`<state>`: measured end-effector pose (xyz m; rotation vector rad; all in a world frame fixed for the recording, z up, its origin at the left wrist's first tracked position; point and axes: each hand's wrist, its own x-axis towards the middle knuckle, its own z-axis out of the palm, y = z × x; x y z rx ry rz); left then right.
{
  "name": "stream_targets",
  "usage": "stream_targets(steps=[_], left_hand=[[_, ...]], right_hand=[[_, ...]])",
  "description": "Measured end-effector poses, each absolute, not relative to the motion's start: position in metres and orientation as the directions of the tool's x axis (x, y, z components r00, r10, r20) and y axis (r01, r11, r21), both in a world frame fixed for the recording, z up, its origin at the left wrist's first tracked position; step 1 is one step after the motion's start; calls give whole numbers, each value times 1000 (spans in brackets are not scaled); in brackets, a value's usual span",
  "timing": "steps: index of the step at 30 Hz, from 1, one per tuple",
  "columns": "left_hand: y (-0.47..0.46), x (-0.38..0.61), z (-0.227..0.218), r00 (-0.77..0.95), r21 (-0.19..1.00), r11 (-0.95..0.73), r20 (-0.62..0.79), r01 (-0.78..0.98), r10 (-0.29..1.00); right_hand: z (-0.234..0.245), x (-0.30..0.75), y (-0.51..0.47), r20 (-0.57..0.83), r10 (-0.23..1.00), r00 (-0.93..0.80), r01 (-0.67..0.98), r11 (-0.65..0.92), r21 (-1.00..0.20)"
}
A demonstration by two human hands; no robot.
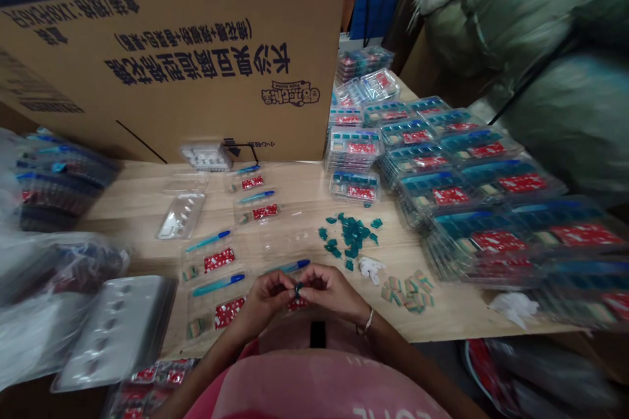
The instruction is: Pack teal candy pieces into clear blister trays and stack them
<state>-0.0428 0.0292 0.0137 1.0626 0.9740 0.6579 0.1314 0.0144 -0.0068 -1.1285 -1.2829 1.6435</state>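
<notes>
A small dark teal piece (297, 289) is pinched between the left hand (265, 301) and the right hand (334, 291), their fingertips pressed together on it close above the near part of the wooden table (442, 324); its exact shape is too small to tell. Just below it, a red printed card (297, 304) lies partly hidden by the hands. A loose pile of teal pieces (350, 239) sits ahead and to the right, with crumpled white tissue (371, 270) and a small cluster of tan-and-green pieces (407, 293) nearby. Left of the hands, open clear plastic trays (219, 260) lie in two short rows, holding red cards and slim teal sticks with blue ends (217, 285). Much looks done: stacks of filled clear trays (491, 209) cover the right side of the table, each apparently holding a full set, while the open trays and loose pieces appear unfinished. The hands have bare wood ahead of them, but the open trays sit close on the left and the loose pieces close on the right. The table's near edge runs just beyond the wrists, and a cardboard carton (196, 59) stands along the far edge, leaving little room at the crowded right-hand stacks
</notes>
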Motion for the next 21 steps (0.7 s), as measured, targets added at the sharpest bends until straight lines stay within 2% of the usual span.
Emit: stream_targets(steps=[3, 7, 12, 14, 17, 19, 21], left_hand=[[30, -42, 12, 436, 929, 371, -328, -13, 838], [31, -38, 3, 407, 922, 383, -327, -62, 853], [33, -31, -9, 280, 963, 259, -228, -78, 932], [35, -31, -5, 334, 937, 337, -290, -92, 897], [39, -32, 4, 458, 878, 478, -411, -35, 788], [42, -33, 10, 484, 879, 470, -447, 80, 752], [46, -32, 13, 487, 904, 373, -427, 210, 762]], right_hand=[[-4, 131, 14, -142, 956, -256, 96, -121, -988], [2, 130, 16, 23, 980, -199, 305, 85, -949], [6, 128, 15, 182, 951, -249, 648, 303, -698], [7, 126, 14, 194, 944, -266, 680, 326, -656], [7, 126, 13, 159, 946, -283, 627, 308, -716], [7, 127, 15, 132, 948, -288, 589, 284, -756], [7, 129, 17, 120, 945, -305, 575, 283, -768]])
